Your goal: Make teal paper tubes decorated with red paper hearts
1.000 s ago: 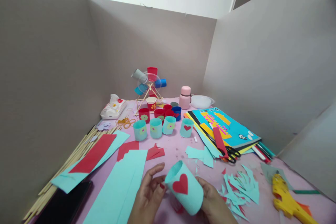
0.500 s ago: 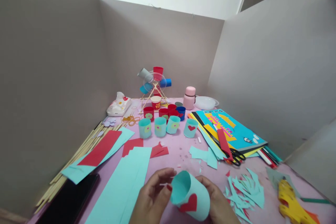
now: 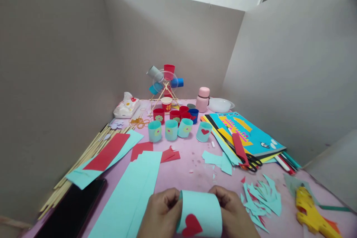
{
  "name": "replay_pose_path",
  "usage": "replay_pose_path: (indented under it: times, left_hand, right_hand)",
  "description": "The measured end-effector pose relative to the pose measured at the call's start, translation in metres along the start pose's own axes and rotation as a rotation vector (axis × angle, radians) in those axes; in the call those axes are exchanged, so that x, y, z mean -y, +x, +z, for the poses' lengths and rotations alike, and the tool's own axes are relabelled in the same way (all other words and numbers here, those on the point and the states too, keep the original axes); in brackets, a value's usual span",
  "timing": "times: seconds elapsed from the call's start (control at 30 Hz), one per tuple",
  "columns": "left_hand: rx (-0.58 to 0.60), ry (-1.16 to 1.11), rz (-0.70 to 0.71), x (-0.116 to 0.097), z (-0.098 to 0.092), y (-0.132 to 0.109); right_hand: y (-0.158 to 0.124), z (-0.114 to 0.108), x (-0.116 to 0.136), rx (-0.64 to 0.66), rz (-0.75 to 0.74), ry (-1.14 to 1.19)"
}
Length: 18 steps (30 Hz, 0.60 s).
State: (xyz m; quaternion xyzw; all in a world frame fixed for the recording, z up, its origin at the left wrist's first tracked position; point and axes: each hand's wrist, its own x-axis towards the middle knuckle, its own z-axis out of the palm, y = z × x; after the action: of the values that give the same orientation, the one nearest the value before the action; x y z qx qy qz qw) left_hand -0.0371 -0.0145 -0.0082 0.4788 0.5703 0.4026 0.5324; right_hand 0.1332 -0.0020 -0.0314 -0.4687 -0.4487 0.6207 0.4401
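Observation:
A light-blue paper cup [image 3: 203, 208] with a red heart on its side lies sideways between my hands, close to the front of the table. My left hand [image 3: 163, 210] pinches its left rim. At the right end, my right hand [image 3: 231, 208] is closed on the edge, fingertips partly hidden behind the paper. Beyond them stand several light-blue paper cups, one with a red heart [image 3: 204, 131] and others with yellow-green flowers [image 3: 171, 130]. Light-blue paper strips [image 3: 134, 193] lie beside my left hand, and blue paper scraps [image 3: 263, 197] lie right of my right hand.
Coloured paper sheets [image 3: 251, 134] with scissors [image 3: 253, 161] lie at right, a yellow glue gun [image 3: 309, 208] nearer. At left are a phone [image 3: 72, 208] and wooden sticks [image 3: 83, 156]. A stick-framed wheel with cups [image 3: 166, 81] and a pink flask [image 3: 203, 100] stand at the back.
The cup has turned from a slant, with its opening showing, to lie level with its side facing me. My left fingers have gone from loosely spread to pinching its rim.

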Motion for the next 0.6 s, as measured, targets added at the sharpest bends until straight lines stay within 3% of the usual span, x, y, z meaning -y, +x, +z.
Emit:
replay_pose_path:
  times: [0.1, 0.23, 0.43, 0.6]
  left_hand:
    - [0.050, -0.096, -0.063, -0.003, 0.000, 0.001]
    - [0.081, -0.113, -0.034, -0.009, -0.004, 0.002]
    - [0.106, -0.046, 0.003, -0.012, -0.007, 0.005]
    - [0.157, -0.104, -0.021, -0.011, 0.004, 0.002]
  right_hand:
    - [0.001, -0.002, 0.002, 0.029, -0.050, -0.157]
    - [0.001, -0.005, 0.005, 0.042, -0.073, -0.252]
    - [-0.002, -0.002, 0.015, 0.066, -0.071, -0.216]
    - [-0.008, 0.006, 0.025, 0.105, 0.005, -0.067]
